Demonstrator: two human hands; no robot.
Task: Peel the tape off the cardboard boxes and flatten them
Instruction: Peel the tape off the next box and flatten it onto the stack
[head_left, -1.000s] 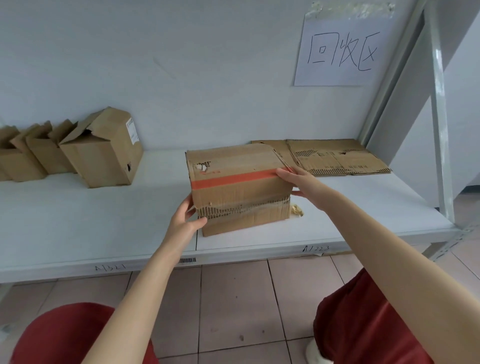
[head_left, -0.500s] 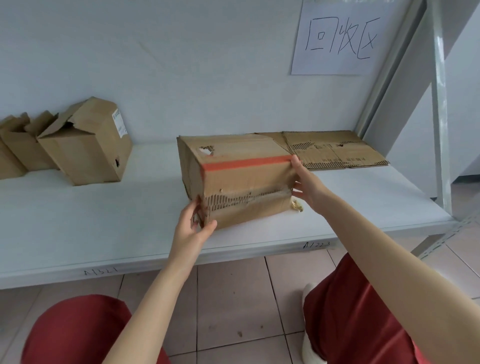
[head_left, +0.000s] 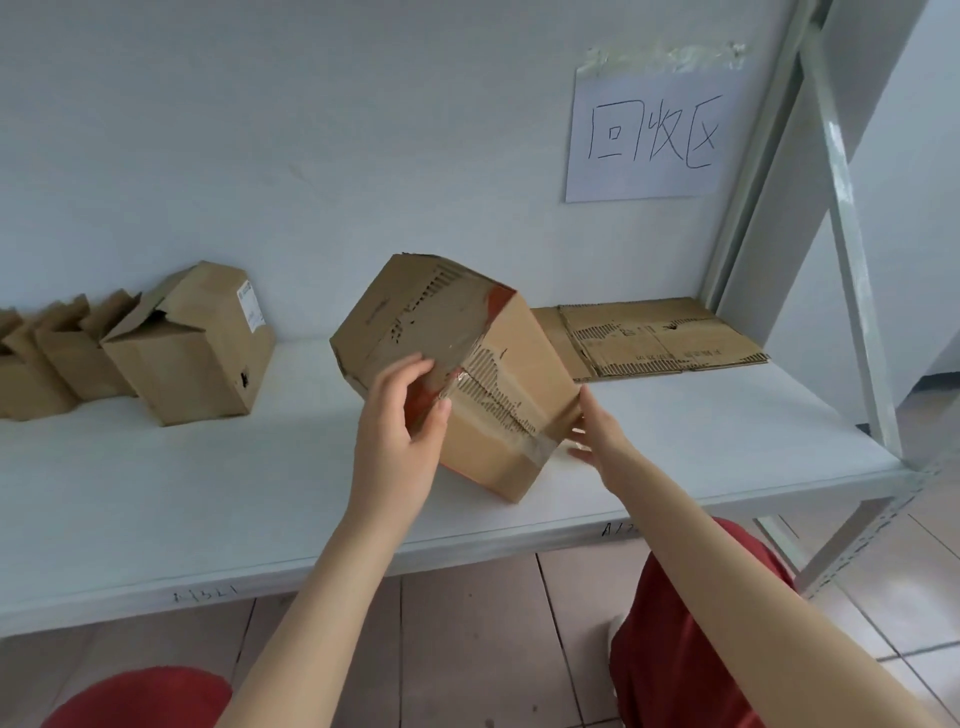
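Note:
A worn cardboard box (head_left: 519, 364) stands tilted on one low corner on the white shelf (head_left: 208, 493). Orange tape (head_left: 501, 301) shows at its top corner, and clear tape (head_left: 537, 448) crosses its lower right face beside torn corrugation. My left hand (head_left: 400, 431) grips the box's near edge, with fingers on the upper left face and the thumb by the shiny tape. My right hand (head_left: 597, 436) rests with straight fingers against the box's lower right side.
Flattened cardboard (head_left: 654, 338) lies at the back right of the shelf. An opened box (head_left: 192, 353) and smaller boxes (head_left: 67, 353) stand at the left. A paper sign (head_left: 654, 135) hangs on the wall. A metal shelf upright (head_left: 857, 270) runs down the right.
The box has been turned and tipped up onto a corner, so the orange stripe now sits at its top. My left hand moved from the lower left corner up onto the near edge.

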